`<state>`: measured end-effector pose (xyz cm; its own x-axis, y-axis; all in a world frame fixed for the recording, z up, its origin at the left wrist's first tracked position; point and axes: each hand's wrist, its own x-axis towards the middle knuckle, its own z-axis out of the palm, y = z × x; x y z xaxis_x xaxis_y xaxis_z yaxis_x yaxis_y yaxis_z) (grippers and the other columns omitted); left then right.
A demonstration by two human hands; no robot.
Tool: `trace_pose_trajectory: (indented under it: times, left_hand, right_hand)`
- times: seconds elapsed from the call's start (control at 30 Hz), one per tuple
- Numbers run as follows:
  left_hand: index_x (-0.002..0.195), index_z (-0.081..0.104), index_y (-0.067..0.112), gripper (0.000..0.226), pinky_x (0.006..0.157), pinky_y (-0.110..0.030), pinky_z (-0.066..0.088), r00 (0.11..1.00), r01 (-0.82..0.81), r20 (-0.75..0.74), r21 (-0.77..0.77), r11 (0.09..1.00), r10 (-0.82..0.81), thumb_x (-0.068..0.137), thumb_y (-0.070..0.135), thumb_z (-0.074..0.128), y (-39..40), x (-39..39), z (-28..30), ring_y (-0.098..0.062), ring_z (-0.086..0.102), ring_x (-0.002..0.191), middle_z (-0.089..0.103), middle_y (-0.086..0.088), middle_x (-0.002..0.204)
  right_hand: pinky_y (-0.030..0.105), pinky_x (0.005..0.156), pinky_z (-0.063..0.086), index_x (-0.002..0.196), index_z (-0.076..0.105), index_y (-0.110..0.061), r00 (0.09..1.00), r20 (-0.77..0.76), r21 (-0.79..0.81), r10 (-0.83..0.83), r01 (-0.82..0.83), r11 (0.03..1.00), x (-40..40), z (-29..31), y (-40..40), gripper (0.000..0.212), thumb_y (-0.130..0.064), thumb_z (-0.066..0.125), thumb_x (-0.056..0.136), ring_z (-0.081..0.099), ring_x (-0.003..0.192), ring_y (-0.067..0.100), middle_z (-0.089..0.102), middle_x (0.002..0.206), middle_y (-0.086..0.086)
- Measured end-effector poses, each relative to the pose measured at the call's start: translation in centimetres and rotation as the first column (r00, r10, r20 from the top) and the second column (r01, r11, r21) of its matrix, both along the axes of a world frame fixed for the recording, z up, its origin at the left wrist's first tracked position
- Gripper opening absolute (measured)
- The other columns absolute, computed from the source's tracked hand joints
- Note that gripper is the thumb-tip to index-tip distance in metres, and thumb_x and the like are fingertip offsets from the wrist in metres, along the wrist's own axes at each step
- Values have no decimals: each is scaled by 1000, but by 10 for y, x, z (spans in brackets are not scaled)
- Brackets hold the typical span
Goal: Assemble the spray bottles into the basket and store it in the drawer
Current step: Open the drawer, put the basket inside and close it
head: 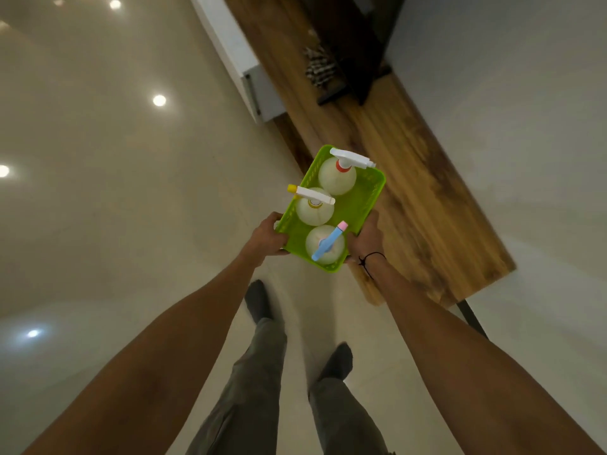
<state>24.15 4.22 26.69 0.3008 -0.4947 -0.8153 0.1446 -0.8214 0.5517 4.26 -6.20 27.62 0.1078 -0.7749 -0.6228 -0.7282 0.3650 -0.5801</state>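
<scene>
I carry a lime-green plastic basket (364,200) in the air beside the edge of a wooden table. My left hand (266,237) grips its left rim and my right hand (367,238) grips its right rim. Three pale round spray bottles stand upright inside. The far one (337,177) has a white trigger and a red collar. The middle one (314,210) has a white trigger with a yellow tip. The near one (325,246) has a blue trigger with a pink tip. A white drawer (249,83) stands pulled out from the table's side, further ahead.
The long wooden table (410,198) runs along the wall on my right, with a dark stand (358,73) and a pine cone (318,68) at its far part. Glossy pale floor (115,192) spreads to the left. My legs and dark shoes are below the basket.
</scene>
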Motion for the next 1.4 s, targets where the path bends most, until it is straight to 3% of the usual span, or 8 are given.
trace_pose_trajectory:
  times: [0.23,0.37,0.47,0.63,0.77,0.87,1.13,1.4]
  left_hand:
    - [146,48,16,62,89,-55,64,999,4,33,-3,1000,-4,89,-7,53,20,110,3,-38,70,106,61,-15,117]
    - [146,47,21,67,81,-52,66,998,35,57,-38,999,-33,86,-9,54,21,161,18,-30,68,93,61,-13,110]
    - [146,47,23,66,78,-50,66,994,38,104,-33,999,-35,87,-5,55,16,196,24,-31,68,89,62,-7,98]
    - [149,50,20,59,86,-52,64,976,-15,215,-89,996,34,94,5,63,1,240,27,-34,70,102,70,-19,118]
    - [151,46,22,55,82,-57,63,966,-31,250,-119,992,60,99,10,58,-22,264,17,-37,69,111,68,-20,122]
    - [157,38,28,63,72,-59,65,972,-57,219,-126,990,83,99,9,53,-40,279,8,-35,65,114,63,-18,128]
    - [160,31,31,76,67,-63,64,970,-197,141,-35,980,200,94,4,58,-78,302,-34,-44,70,103,65,-22,121]
    - [159,29,34,84,85,-51,63,937,-335,120,40,941,329,82,23,60,-79,309,-138,-41,70,104,69,-19,119]
  right_hand:
    - [66,70,61,151,26,-28,991,13,99,132,-133,986,120,12,-12,67,-11,61,96,64,109,44,54,133,15]
    - [67,73,60,143,33,-21,976,-38,77,215,-212,974,180,21,-27,57,-10,61,95,60,115,47,50,136,19]
    - [65,86,57,139,35,-18,952,-80,73,297,-291,954,219,25,-39,52,-14,62,95,61,116,47,53,132,22]
    - [67,91,55,136,38,-19,919,-68,88,387,-381,920,274,19,-66,50,-18,64,94,61,118,48,54,133,22]
    - [56,101,52,152,32,-21,866,-101,80,491,-484,871,308,3,-90,67,-24,67,94,56,125,45,54,138,23]
    - [49,96,54,154,30,-22,835,-104,105,541,-531,841,328,-13,-111,71,-28,68,94,58,121,43,55,133,24]
    - [55,97,55,152,29,-25,702,-141,198,698,-670,715,377,-59,-164,68,-19,63,94,61,116,47,56,130,27]
    - [45,85,56,143,34,-27,588,-180,228,788,-755,615,415,-165,-176,56,-7,51,93,63,97,42,51,94,7]
